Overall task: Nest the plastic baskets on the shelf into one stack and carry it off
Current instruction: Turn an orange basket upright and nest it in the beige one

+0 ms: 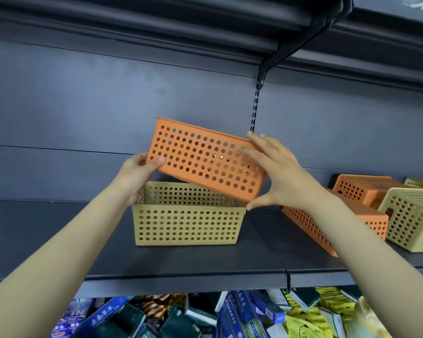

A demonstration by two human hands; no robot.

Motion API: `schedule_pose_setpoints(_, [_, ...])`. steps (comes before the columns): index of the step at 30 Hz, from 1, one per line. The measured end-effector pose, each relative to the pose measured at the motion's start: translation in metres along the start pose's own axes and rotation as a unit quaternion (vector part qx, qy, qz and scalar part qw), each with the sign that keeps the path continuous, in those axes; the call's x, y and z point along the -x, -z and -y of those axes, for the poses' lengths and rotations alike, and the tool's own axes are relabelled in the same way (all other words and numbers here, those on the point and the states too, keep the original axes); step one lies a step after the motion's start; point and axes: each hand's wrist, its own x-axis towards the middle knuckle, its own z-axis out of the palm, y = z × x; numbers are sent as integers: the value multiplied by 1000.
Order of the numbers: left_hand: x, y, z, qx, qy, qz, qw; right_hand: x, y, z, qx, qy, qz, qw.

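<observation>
I hold a perforated orange basket (pixel 200 157) tilted in the air, its right end lower. My left hand (pixel 137 174) grips its left end and my right hand (pixel 276 174) grips its right end. Directly below it a yellow perforated basket (pixel 188 225) stands upright on the dark shelf (pixel 181 264). The orange basket's lower edge hangs just over the yellow one's rim; I cannot tell if they touch.
To the right on the shelf lie a long orange basket (pixel 310 228), another orange basket (pixel 362 189) behind it, and a pale yellow basket (pixel 413 218). A shelf bracket (pixel 261 81) and upper shelf hang overhead. Packaged goods (pixel 230 315) fill the shelf below.
</observation>
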Motion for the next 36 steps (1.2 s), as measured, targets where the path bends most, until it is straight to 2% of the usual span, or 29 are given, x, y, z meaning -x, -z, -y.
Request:
schedule_pose_setpoints(2, [-1, 7, -2, 31, 11, 6, 999, -2, -5, 0, -33, -19, -16, 999])
schedule_pose_setpoints(4, [-2, 12, -3, 88, 24, 11, 996, -3, -13, 2, -131, -109, -25, 985])
schedule_pose_setpoints(5, [-1, 13, -4, 102, 28, 11, 994, -3, -18, 4, -213, -169, -28, 962])
schedule_pose_setpoints(6, [-1, 16, -3, 107, 30, 9, 994, -4, -23, 8, -308, -224, -27, 924])
schedule_pose_setpoints(8, [-2, 21, 2, 101, 31, 11, 994, -2, -38, 13, -471, -290, 0, 833])
schedule_pose_setpoints(9, [-3, 23, 5, 90, 28, 13, 995, -1, -46, 15, -511, -309, 14, 802])
schedule_pose_setpoints(10, [-5, 25, 7, 77, 22, 15, 997, 0, -53, 18, -521, -323, 18, 790])
schedule_pose_setpoints(14, [-12, 32, 3, 5, 6, 38, 999, -6, -75, 26, -514, -379, -72, 766])
schedule_pose_setpoints(17, [-7, 34, -5, -5, 41, 50, 998, -8, -80, 28, -521, -382, -121, 754])
schedule_pose_setpoints(21, [4, 33, -6, -29, 100, 86, 991, -6, -81, 31, -573, -353, -109, 731])
schedule_pose_setpoints(23, [8, 30, 2, -91, 103, 76, 988, -7, -85, 39, -560, -358, -97, 741])
schedule_pose_setpoints(25, [9, 34, 13, -177, 101, 28, 979, -10, -93, 45, -532, -361, -95, 760])
schedule_pose_setpoints(26, [8, 36, 19, -185, 97, 23, 978, -11, -98, 46, -523, -369, -98, 763])
schedule_pose_setpoints(30, [9, 44, 35, -99, 23, 125, 987, -12, -114, 43, -520, -399, -132, 744])
schedule_pose_setpoints(33, [11, 50, 34, -129, -39, 148, 980, -8, -116, 37, -525, -398, -137, 740])
schedule_pose_setpoints(36, [9, 58, 34, -182, -63, 152, 969, -2, -118, 35, -529, -400, -127, 737])
